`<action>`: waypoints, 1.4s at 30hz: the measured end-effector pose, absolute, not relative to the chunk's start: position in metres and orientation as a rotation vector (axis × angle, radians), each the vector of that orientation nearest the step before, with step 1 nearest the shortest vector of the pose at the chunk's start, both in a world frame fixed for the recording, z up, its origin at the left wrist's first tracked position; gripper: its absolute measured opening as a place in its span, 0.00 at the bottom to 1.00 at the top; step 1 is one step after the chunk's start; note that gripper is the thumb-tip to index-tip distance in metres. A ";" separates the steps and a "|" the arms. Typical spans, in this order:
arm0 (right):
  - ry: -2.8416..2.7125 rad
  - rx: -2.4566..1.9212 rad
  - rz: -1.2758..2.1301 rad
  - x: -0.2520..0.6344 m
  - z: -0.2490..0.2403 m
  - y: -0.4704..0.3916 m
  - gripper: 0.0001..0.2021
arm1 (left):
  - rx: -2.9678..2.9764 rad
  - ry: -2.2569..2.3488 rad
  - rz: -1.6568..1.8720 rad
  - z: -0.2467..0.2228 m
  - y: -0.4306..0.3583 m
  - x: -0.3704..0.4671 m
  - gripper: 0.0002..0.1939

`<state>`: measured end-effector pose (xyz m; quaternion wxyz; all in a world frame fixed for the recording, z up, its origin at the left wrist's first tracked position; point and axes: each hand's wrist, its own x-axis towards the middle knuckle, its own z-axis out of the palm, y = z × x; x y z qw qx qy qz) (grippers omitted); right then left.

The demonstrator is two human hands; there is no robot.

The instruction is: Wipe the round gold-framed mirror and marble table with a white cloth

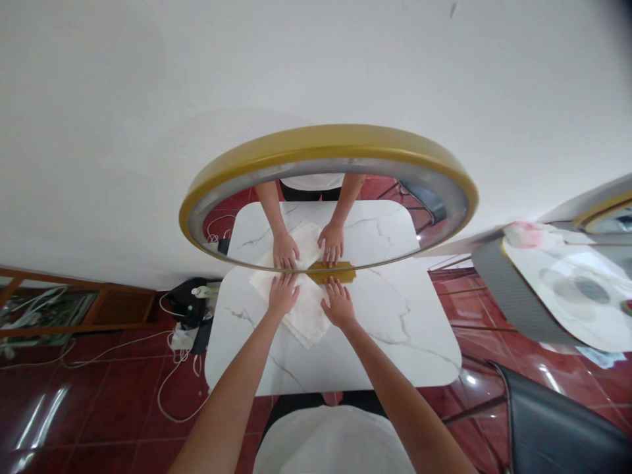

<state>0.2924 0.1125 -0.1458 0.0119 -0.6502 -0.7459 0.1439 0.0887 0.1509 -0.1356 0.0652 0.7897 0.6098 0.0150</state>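
A white cloth [306,315] lies spread on the white marbled table [409,342]. My left hand [283,295] rests flat on the cloth near the mirror's lower edge, fingers stretched forward. To its right, my right hand [338,303] lies with spread fingers at the cloth's right edge, its fingertips by the gold base [348,275] of the mirror. The round gold-framed mirror [330,139] stands at the table's far side and reflects both hands, the cloth and the tabletop. Neither hand grips anything.
A black chair [557,421] is at the lower right. Behind it stands a second white-topped table [567,289] with items on it. Cables and a black bag [184,303] are on the red floor at left, near a wooden cabinet [118,306].
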 end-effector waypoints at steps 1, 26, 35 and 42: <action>-2.325 -2.032 0.453 0.292 -0.146 0.112 0.30 | 2.380 1.840 0.041 -0.136 0.154 0.089 0.26; -2.364 -2.107 0.491 0.291 -0.142 0.110 0.32 | 2.229 1.982 0.073 -0.133 0.145 0.105 0.28; -2.330 -2.110 0.505 0.290 -0.143 0.109 0.32 | 2.115 2.161 0.051 -0.147 0.053 0.130 0.31; -2.299 -2.082 0.469 0.288 -0.130 0.107 0.30 | 1.999 2.118 -0.011 -0.133 0.030 0.148 0.26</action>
